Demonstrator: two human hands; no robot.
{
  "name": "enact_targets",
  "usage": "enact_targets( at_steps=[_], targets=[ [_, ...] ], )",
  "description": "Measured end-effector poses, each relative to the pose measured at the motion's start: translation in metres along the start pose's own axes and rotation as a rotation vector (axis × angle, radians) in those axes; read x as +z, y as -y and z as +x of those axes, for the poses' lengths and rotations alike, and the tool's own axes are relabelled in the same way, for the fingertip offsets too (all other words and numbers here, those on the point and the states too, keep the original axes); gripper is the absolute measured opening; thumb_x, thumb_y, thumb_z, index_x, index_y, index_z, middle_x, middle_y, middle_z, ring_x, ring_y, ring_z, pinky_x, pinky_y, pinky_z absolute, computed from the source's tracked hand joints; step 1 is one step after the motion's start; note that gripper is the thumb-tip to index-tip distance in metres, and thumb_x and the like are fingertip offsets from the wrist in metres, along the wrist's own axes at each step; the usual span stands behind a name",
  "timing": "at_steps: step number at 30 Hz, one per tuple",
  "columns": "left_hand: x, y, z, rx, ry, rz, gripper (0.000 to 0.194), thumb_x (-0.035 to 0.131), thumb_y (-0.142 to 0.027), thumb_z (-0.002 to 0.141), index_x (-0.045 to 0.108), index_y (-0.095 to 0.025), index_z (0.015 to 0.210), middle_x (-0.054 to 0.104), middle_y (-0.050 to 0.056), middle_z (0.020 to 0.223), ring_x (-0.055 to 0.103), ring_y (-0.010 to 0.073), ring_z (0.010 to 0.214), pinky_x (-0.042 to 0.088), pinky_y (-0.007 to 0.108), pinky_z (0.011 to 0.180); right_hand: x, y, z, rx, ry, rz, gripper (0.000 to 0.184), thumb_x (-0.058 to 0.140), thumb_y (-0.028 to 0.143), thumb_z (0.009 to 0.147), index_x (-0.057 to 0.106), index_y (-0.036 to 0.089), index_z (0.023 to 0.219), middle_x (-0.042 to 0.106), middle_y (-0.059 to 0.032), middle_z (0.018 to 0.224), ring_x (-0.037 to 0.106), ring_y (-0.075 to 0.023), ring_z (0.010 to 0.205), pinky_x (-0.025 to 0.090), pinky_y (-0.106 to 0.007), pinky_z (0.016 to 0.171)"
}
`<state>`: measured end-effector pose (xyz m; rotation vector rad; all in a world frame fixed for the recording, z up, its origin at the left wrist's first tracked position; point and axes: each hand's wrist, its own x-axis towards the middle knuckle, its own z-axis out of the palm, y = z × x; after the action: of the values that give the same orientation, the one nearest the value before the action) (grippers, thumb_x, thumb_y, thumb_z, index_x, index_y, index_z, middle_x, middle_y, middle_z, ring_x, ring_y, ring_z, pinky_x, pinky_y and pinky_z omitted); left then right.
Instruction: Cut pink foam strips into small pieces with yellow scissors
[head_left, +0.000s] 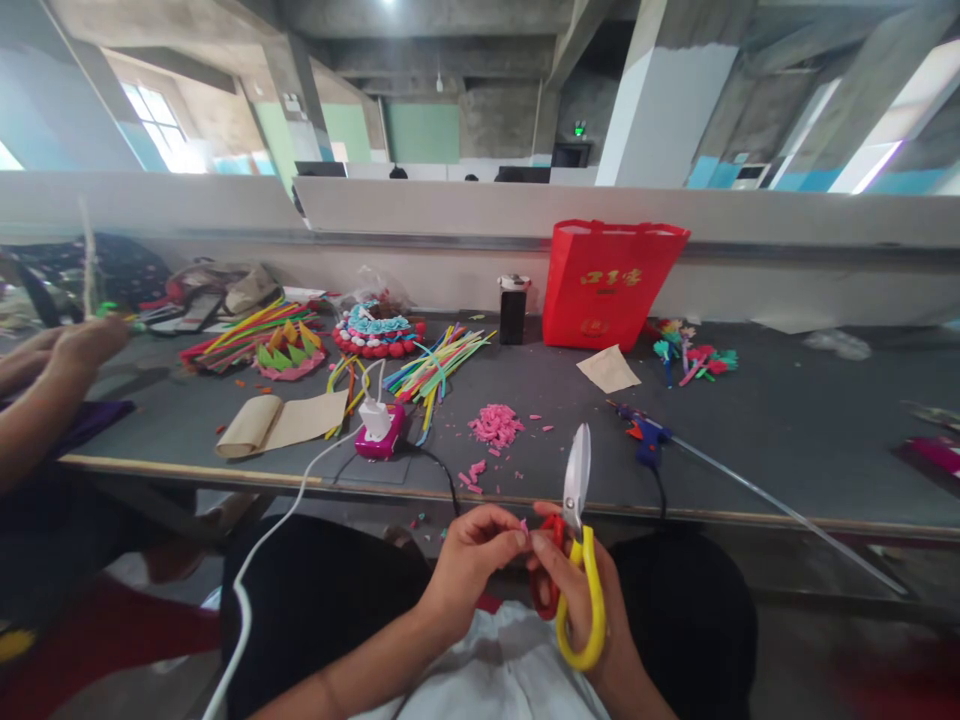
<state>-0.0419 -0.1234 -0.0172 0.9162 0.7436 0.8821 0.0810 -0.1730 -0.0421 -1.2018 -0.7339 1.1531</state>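
Note:
My left hand (pixel 480 555) is closed in a pinch on a small pink piece (pixel 524 525) above my lap. My right hand (pixel 581 580) has scissors (pixel 576 480) hooked on it, with one yellow and one red handle and the blades pointing up, closed together. The right fingertips meet the left ones at the pink piece. Beyond my hands, on the table (pixel 540 465), lies a heap of pink cut pieces (pixel 496 425), with several loose ones (pixel 472 475) nearer the edge.
A purple power strip (pixel 380 435) with a white cable stands left of the heap, beside a brown paper roll (pixel 255 425). Colourful craft stems (pixel 435 370) lie behind. A glue gun (pixel 646 435), metal rod (pixel 780 510) and red bag (pixel 611 285) are right. Another person's hand (pixel 90 345) is far left.

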Motion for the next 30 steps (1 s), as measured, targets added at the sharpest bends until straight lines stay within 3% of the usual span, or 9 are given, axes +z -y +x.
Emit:
enact_targets(
  at_steps=[10, 17, 23, 30],
  targets=[
    [0.004, 0.007, -0.003, 0.013, 0.061, -0.041, 0.019, 0.070, -0.032, 0.075, 0.060, -0.016, 0.076, 0.065, 0.002, 0.061, 0.061, 0.0194, 0.045, 0.049, 0.031, 0.045, -0.001, -0.012, 0.001, 0.062, 0.021, 0.200, 0.065, 0.074, 0.045, 0.074, 0.046, 0.018, 0.126, 0.056, 0.0065, 0.061, 0.048, -0.0078, 0.037, 0.040, -0.019, 0.033],
    [-0.001, 0.004, -0.001, -0.032, 0.076, -0.018, 0.020, 0.070, -0.032, 0.076, 0.063, -0.014, 0.084, 0.068, 0.004, 0.066, 0.063, 0.0175, 0.048, 0.049, 0.027, 0.044, 0.003, -0.016, 0.006, 0.049, 0.033, 0.334, 0.051, 0.076, 0.041, 0.073, 0.054, 0.020, 0.114, 0.056, 0.0068, 0.061, 0.047, -0.0050, 0.037, 0.039, -0.015, 0.034],
    [-0.004, -0.003, -0.002, -0.030, 0.189, -0.019, 0.019, 0.069, -0.031, 0.078, 0.063, -0.013, 0.084, 0.070, 0.007, 0.070, 0.065, 0.0205, 0.052, 0.053, 0.033, 0.051, 0.004, -0.014, 0.006, 0.086, 0.065, 0.371, 0.046, 0.075, 0.042, 0.073, 0.058, 0.020, 0.109, 0.053, 0.0079, 0.055, 0.045, -0.0037, 0.035, 0.037, -0.013, 0.033],
    [-0.010, 0.001, 0.001, -0.029, 0.227, -0.043, 0.019, 0.068, -0.030, 0.079, 0.063, -0.014, 0.087, 0.071, 0.009, 0.070, 0.067, 0.0219, 0.056, 0.055, 0.036, 0.053, 0.002, -0.013, 0.007, 0.140, 0.152, 0.415, 0.047, 0.078, 0.042, 0.069, 0.060, 0.019, 0.106, 0.050, 0.0070, 0.055, 0.043, -0.0054, 0.041, 0.039, -0.014, 0.034]
  ],
)
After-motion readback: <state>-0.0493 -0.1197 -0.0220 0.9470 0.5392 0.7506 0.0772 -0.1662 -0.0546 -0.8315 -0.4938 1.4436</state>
